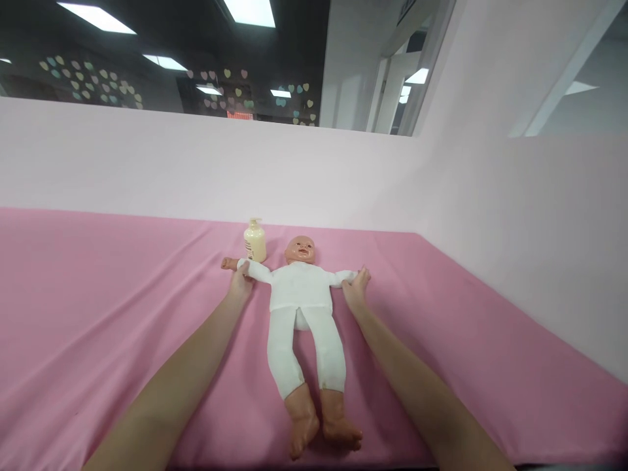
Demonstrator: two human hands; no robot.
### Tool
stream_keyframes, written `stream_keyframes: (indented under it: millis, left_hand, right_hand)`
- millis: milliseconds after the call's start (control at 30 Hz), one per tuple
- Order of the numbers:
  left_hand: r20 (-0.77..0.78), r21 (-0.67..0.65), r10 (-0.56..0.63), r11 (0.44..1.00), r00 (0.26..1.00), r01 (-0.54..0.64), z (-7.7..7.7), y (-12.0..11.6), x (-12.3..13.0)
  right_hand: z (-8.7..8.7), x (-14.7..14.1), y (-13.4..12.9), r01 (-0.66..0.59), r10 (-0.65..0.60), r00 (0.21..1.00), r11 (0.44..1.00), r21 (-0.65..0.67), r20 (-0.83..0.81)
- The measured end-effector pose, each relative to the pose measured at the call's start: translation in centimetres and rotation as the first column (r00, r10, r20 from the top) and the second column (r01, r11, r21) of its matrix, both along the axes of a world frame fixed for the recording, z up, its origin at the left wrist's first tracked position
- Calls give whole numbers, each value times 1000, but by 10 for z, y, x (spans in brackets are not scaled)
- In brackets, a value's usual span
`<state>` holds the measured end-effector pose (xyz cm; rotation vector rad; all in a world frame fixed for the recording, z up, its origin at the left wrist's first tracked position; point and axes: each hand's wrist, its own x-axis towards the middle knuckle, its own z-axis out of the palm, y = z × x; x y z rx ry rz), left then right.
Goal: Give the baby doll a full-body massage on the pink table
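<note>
A baby doll (301, 288) with a white cloth body lies on its back, head toward the wall and bare feet toward me. Both its arms are stretched out sideways. My left hand (241, 281) is closed around the doll's forearm on the left, just short of its small brown hand. On the other side my right hand (357, 288) grips the end of the doll's other arm, and my fingers largely cover the doll's hand there. A pump bottle (255, 242) of pale yellow liquid stands upright just behind the doll's left-side arm.
A pink sheet (147, 294) with soft creases covers the surface under the doll. White walls (196, 170) rise along the back and the right. Above the back wall, a dark window (161, 85) carries heart stickers and reflected ceiling lights.
</note>
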<state>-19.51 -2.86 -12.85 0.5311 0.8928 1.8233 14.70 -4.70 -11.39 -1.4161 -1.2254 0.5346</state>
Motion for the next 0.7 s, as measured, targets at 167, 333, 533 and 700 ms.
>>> stream_keyframes:
  millis: [167, 333, 533, 700]
  left_hand:
    - [34, -25, 83, 996, 996, -82, -4, -2, 0]
    - [83, 34, 60, 997, 995, -63, -4, -5, 3]
    - [123, 57, 72, 995, 990, -79, 2, -5, 7]
    - [6, 98, 45, 994, 999, -45, 6, -5, 10]
  right_hand:
    - [5, -11, -71, -131, 128, 988, 991, -31, -83]
    - [24, -20, -166, -442, 231, 797, 853, -278, -558]
    - [57, -25, -231, -746, 126, 475, 582, -323, -871]
    - [59, -21, -248, -865, 119, 404, 373, -337, -907]
